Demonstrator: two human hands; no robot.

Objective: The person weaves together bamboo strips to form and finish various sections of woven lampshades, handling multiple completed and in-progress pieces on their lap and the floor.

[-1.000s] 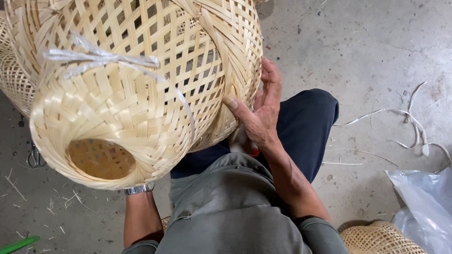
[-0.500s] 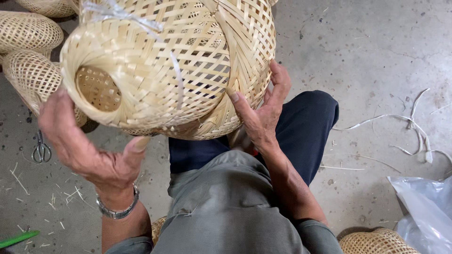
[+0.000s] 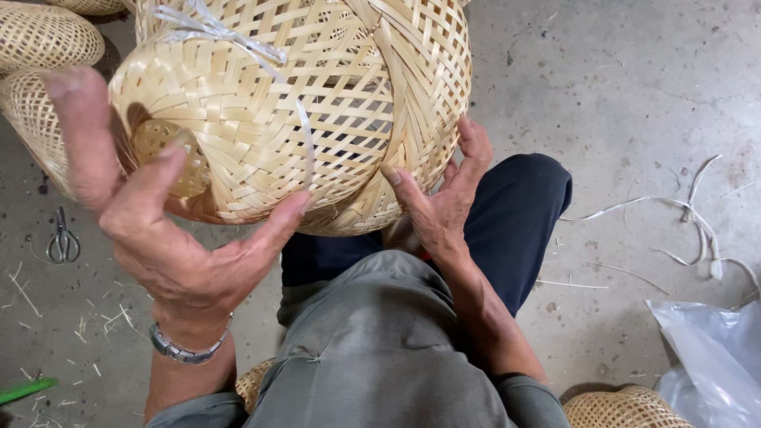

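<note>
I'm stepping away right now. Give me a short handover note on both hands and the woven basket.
Left hand: fingers spread, touching the woven bamboo basket around its small round opening; open grip.
Right hand: palm and fingers pressed against the basket's side, steadying it over the lap.
Basket: held up off the floor; a pale ribbon is tied on top.
Nearby: scissors on the floor to the left, more woven pieces behind.
Done or left: the weave looks closed; beyond that I cannot tell.
</note>
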